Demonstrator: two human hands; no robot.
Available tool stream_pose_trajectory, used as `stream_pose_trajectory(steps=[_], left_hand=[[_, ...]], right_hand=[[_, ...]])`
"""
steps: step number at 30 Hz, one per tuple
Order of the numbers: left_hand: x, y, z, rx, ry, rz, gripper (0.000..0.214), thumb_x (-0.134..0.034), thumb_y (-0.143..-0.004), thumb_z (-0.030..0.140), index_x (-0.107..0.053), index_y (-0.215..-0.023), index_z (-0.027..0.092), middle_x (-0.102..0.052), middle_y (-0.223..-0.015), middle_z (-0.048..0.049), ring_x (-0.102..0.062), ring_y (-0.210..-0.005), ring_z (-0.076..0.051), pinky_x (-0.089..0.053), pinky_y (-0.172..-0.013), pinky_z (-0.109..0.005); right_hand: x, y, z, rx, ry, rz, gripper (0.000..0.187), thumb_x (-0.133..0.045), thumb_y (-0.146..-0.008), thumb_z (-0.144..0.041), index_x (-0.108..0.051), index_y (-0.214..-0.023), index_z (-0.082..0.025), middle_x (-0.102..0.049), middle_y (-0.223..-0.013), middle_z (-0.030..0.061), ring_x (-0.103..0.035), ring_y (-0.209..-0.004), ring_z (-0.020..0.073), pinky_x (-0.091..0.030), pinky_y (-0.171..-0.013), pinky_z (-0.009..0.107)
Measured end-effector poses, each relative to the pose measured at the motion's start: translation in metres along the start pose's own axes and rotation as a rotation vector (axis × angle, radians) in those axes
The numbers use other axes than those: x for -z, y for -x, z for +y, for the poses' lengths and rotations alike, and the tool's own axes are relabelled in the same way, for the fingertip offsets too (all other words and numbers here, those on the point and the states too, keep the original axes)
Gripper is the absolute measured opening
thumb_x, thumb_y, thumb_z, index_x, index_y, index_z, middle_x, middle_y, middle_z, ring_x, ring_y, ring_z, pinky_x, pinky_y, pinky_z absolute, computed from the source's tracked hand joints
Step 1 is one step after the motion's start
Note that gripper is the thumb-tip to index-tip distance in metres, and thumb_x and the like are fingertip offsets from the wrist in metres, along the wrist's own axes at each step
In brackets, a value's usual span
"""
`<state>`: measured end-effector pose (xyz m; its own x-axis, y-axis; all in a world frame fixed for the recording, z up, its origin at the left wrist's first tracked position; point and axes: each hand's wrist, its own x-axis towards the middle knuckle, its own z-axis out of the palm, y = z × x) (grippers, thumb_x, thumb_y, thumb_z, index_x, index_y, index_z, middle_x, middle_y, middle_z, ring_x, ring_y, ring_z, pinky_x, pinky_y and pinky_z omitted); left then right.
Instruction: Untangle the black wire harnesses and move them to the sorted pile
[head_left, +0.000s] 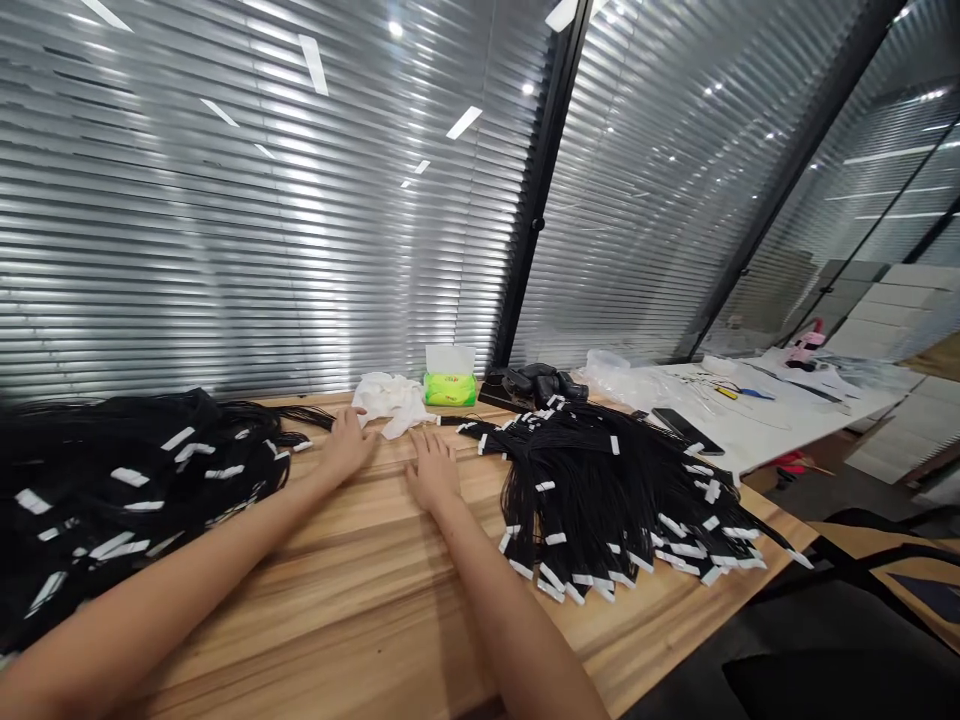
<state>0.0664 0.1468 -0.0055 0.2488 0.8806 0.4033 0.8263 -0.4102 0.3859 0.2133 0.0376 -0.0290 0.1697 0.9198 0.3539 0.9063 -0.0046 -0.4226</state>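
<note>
My left hand (347, 446) is at the back of the wooden table (360, 600), fingers reaching forward and thumb apart, with nothing seen in it. It lies between the ends of a pile of black cables (225, 425) with white tags or connectors and a crumpled white tissue (388, 400). My right hand (435, 470) rests on the wood just in front of the tissue, fingers stretched out and holding nothing. To its right spreads a second heap of black cables (577, 470), their white ends fanned toward the front.
A green tissue pack (450, 388) stands behind my hands. Black bundled items (540, 382) lie beside it. Farther right, a phone (686, 430), clear plastic bags (637, 380) and small tools (727, 392) lie near or on a white table (780, 425). Blinds behind glass (262, 220) back the table.
</note>
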Motion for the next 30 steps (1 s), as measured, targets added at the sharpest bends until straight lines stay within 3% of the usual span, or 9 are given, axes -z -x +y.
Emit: stream_pose_trajectory(steps=[5,10,13,18,22,25,30], left_hand=[[-0.025,0.001,0.01,0.037,0.061,-0.039,0.043,-0.045,-0.086,0.025,-0.039,-0.126,0.01,-0.052,-0.13,-0.0187,-0.051,-0.121,-0.029,-0.041,-0.098,-0.039],[-0.039,-0.011,0.018,0.001,0.116,-0.098,0.046,-0.041,-0.087,0.018,-0.035,-0.133,0.013,-0.052,-0.134,-0.015,-0.054,-0.12,-0.025,-0.044,-0.095,-0.035],[-0.042,-0.02,0.018,-0.009,0.128,-0.13,0.047,-0.037,-0.089,0.015,-0.033,-0.136,0.014,-0.054,-0.134,-0.0146,-0.055,-0.119,-0.025,-0.045,-0.093,-0.035],[-0.049,-0.033,0.016,-0.013,0.114,-0.168,0.046,-0.036,-0.09,0.019,-0.036,-0.137,0.016,-0.056,-0.132,-0.0156,-0.058,-0.113,-0.028,-0.046,-0.089,-0.04],[-0.056,-0.037,0.016,-0.078,0.093,-0.188,0.044,-0.04,-0.088,0.018,-0.042,-0.133,0.016,-0.059,-0.128,-0.0143,-0.059,-0.112,-0.026,-0.045,-0.091,-0.038],[-0.059,-0.036,0.017,-0.14,0.062,-0.176,0.044,-0.045,-0.086,0.018,-0.046,-0.131,0.017,-0.053,-0.136,-0.013,-0.054,-0.12,-0.025,-0.04,-0.1,-0.037],[-0.056,-0.033,0.021,-0.171,0.0,-0.113,0.046,-0.043,-0.086,0.015,-0.046,-0.132,0.016,-0.046,-0.142,-0.0115,-0.042,-0.131,-0.024,-0.032,-0.107,-0.038]], right_hand=[[-0.015,-0.042,-0.004,0.024,0.009,-0.023,0.057,-0.046,-0.09,-0.034,-0.033,-0.144,-0.023,-0.033,-0.153,0.0095,-0.03,-0.138,0.0253,-0.026,-0.107,0.042],[-0.024,-0.076,0.002,0.045,0.008,0.012,0.049,-0.041,-0.091,-0.018,-0.039,-0.139,-0.022,-0.045,-0.145,0.0089,-0.047,-0.126,0.0194,-0.038,-0.098,0.032],[-0.026,-0.093,0.009,0.029,0.012,0.029,0.038,-0.039,-0.093,-0.018,-0.05,-0.129,-0.024,-0.057,-0.13,0.0073,-0.059,-0.106,0.0188,-0.044,-0.084,0.03],[-0.035,-0.118,0.017,0.055,0.033,0.03,0.025,-0.045,-0.092,-0.027,-0.062,-0.111,-0.025,-0.064,-0.117,0.0042,-0.063,-0.097,0.0179,-0.045,-0.076,0.027],[-0.043,-0.128,0.022,0.07,0.057,0.034,0.026,-0.042,-0.093,-0.027,-0.065,-0.105,-0.024,-0.066,-0.114,0.004,-0.063,-0.096,0.0177,-0.044,-0.077,0.026],[-0.045,-0.13,0.025,0.071,0.069,0.034,0.027,-0.042,-0.093,-0.026,-0.065,-0.104,-0.023,-0.067,-0.114,0.0047,-0.063,-0.096,0.0187,-0.044,-0.078,0.028],[-0.042,-0.127,0.027,0.087,0.063,0.045,0.029,-0.043,-0.092,-0.024,-0.061,-0.114,-0.023,-0.065,-0.119,0.0053,-0.061,-0.102,0.0185,-0.043,-0.084,0.028]])
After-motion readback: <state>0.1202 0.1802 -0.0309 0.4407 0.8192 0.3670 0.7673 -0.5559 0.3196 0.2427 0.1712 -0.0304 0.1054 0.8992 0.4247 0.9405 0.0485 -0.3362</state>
